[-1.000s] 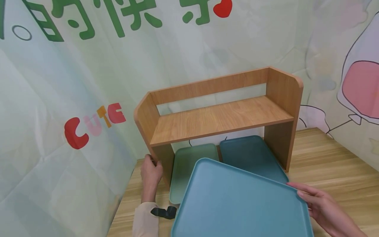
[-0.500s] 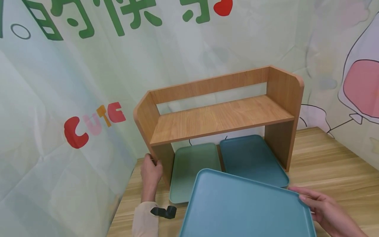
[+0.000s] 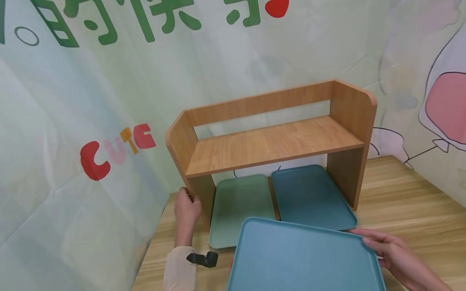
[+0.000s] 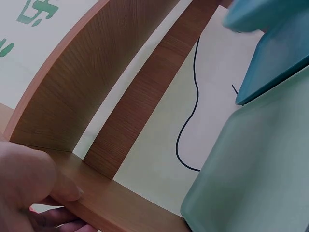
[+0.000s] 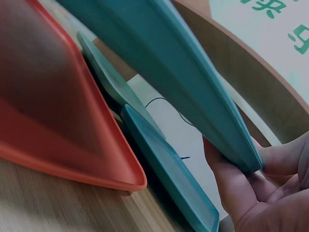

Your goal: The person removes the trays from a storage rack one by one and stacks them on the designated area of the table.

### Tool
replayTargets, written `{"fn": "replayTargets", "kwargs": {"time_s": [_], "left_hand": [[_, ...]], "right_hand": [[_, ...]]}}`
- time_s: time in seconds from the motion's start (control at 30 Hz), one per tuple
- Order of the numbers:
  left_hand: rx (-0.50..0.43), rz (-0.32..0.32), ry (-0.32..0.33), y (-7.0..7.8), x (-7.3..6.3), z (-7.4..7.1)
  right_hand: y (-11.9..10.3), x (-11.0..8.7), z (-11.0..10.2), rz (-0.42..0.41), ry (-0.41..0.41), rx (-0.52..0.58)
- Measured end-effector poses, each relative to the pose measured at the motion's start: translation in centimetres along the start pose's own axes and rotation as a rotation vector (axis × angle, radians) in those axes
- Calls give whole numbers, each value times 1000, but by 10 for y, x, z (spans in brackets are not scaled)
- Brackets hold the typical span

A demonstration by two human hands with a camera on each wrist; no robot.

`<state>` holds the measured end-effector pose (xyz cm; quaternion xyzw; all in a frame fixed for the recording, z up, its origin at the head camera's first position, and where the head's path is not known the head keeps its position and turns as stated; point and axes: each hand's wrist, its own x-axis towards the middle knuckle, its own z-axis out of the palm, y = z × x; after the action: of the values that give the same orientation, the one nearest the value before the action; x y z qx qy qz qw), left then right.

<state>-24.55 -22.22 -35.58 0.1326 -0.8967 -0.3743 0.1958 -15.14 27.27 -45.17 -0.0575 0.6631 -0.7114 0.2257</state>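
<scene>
My left hand [image 3: 187,212] grips the front edge of the left side panel of a wooden desktop shelf [image 3: 276,145]. In the left wrist view, the thumb lies on the panel's inner face and the fingers are behind its edge. My right hand [image 3: 391,252] pinches a light blue rectangular tray [image 3: 309,258] near its far right corner, thumb on top, fingers underneath. This tray is held tilted in front of the shelf. A green tray [image 3: 242,210] and a darker blue tray [image 3: 313,198] lie side by side under the shelf board.
A red tray [image 5: 111,159] lies on the wooden table [image 3: 407,194] below the held tray, mostly hidden in the head view. Printed cloth [image 3: 255,52] hangs close behind the shelf and along the left side. The shelf's right panel [image 3: 346,173] stands beside the darker blue tray.
The held light blue tray has come down and towards me, uncovering more of the green and darker blue trays. My left hand keeps its place on the panel.
</scene>
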Motion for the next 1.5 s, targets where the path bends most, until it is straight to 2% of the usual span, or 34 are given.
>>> {"fn": "replayTargets", "kwargs": {"time_s": [0.17, 0.37, 0.6, 0.87, 1.17, 1.5], "left_hand": [[-1, 9, 4, 0, 0, 0], [-5, 10, 10, 0, 0, 0], [-4, 19, 16, 0, -1, -1], [2, 17, 26, 0, 0, 0], [-9, 21, 28, -2, 1, 1], [-5, 9, 12, -1, 1, 1]], "right_hand": [[0, 6, 2, 3, -6, -11], [1, 13, 5, -8, -53, 32], [2, 18, 8, -28, -117, 30], [5, 24, 12, -3, -80, -7], [8, 29, 13, -13, -142, 14], [10, 34, 18, -4, -129, -3]]}}
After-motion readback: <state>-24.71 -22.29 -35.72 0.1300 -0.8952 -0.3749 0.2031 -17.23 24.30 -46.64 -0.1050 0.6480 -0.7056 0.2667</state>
